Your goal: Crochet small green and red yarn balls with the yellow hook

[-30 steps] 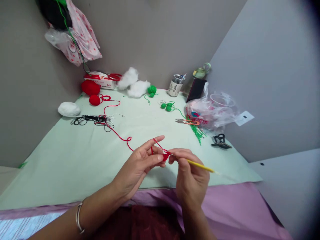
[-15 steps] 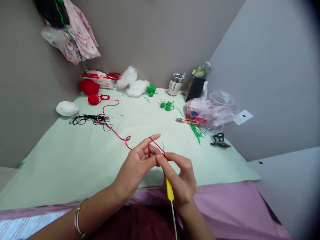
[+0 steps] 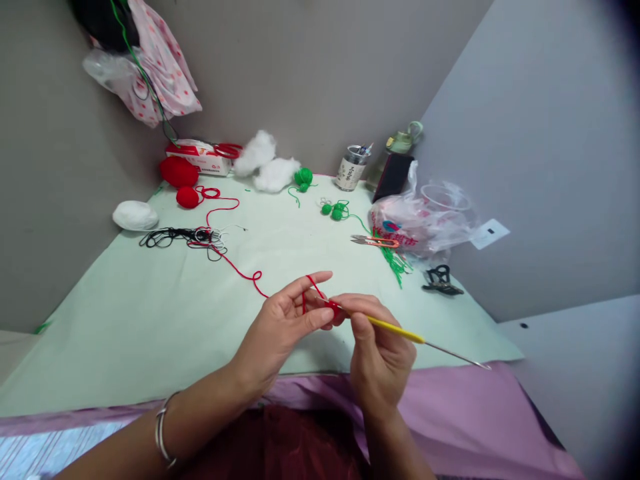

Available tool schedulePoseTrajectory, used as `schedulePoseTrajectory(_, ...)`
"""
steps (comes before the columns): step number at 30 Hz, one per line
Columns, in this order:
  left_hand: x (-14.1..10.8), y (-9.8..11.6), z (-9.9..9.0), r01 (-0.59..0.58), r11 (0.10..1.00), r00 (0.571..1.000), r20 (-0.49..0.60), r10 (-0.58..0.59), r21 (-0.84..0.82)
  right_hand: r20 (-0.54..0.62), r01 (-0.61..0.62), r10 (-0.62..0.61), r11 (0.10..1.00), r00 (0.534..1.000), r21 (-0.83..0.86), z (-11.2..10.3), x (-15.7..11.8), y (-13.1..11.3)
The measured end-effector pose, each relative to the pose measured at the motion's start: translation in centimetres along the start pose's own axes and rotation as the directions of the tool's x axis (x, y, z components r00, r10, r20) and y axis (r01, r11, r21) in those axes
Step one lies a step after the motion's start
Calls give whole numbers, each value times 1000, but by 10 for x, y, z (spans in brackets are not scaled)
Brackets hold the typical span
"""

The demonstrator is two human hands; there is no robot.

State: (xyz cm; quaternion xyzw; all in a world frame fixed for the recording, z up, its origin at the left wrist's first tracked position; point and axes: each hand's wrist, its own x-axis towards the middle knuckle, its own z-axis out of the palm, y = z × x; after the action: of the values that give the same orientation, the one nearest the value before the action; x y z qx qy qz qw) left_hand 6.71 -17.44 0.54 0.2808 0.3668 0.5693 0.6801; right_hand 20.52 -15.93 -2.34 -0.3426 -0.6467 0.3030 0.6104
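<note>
My left hand [image 3: 295, 317] pinches a small red crochet piece [image 3: 333, 308] between thumb and fingers, its index finger stretched out with red yarn [image 3: 314, 285] looped over it. In my right hand [image 3: 383, 340] is a crochet hook [image 3: 395, 327] with a yellow handle, held like a pen. The hook's thin tip meets the red piece, and its other metal end points down to the right. From my left hand the yarn runs back across the table to a red ball [image 3: 187, 197]. Fingers partly hide the piece.
Orange thread snips [image 3: 375, 241] lie beside green yarn strands [image 3: 394, 264] and a plastic bag [image 3: 425, 220]. A black hair clip [image 3: 442, 280] is at the right edge. Black cord [image 3: 173, 238], white stuffing [image 3: 277, 175], green yarn balls [image 3: 303, 177] and a pen holder [image 3: 351, 168] stand farther back.
The crochet hook has swung from pointing down towards me to lying nearly level, its rear end out to the right. My right hand has turned and shifted right; the red piece now shows.
</note>
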Motion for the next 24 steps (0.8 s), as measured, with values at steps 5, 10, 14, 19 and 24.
schedulePoseTrajectory(5,3,-3,-2,90,989,996,-11,-92,-119,65,305,-301,899,952,-315,-3,-6,7)
schedulePoseTrajectory(10,7,2,-6,108,978,994,-12,-112,-176,-102,37,-39,999,994,-18,-5,4,2)
schedulePoseTrajectory(14,5,-1,-1,-45,998,997,-67,42,-47,-36,13,-15,999,999,-38,-1,3,5)
schedulePoseTrajectory(19,6,-5,-4,146,975,989,4,-147,-169,5,286,-302,896,953,-339,-4,-1,13)
schedulePoseTrajectory(24,7,1,-8,73,990,996,-42,-79,-123,-116,-68,73,996,990,50,-7,8,3)
